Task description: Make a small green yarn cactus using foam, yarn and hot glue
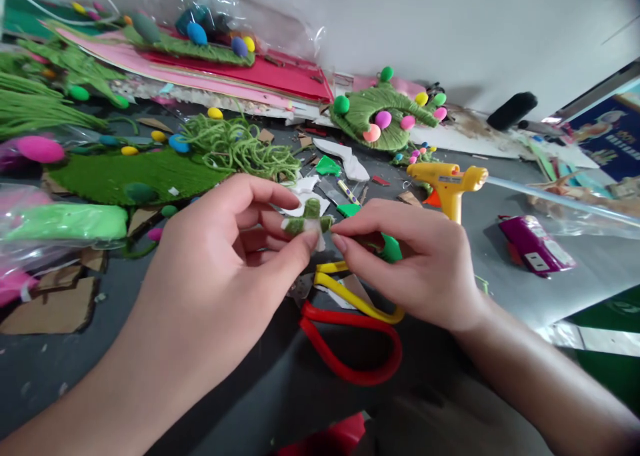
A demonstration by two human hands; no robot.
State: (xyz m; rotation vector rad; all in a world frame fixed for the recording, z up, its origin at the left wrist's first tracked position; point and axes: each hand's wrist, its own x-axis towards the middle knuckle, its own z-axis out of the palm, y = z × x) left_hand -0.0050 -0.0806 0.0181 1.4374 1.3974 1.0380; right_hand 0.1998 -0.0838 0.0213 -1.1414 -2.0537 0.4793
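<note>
a small cross-like piece wrapped in fuzzy green yarn, with white material over its lower middle (311, 209), is held up between the two hands, above the dark grey tabletop (250, 389). its green looks mottled, darker on the side stubs, and its ends are blunt and rounded. one stub points up and away from the person, one goes out to each side, and the white part points down toward the person. its long axis is hard to call, since the crosswise and upright spans look alike.

the left hand (225, 236) is clamped on the piece, thumb tip pressed on the white part and fingers behind. the right hand (415, 263) has thumb and forefinger tips together just beside the right-hand stub; whether they touch it or pinch something thin, i cannot tell.

below the hands lie scissors with one red and one yellow plastic handle loop (350, 319). beyond the right hand is a yellow glue gun (445, 179), and farther left a tangled heap of light green yarn (240, 149).
</note>
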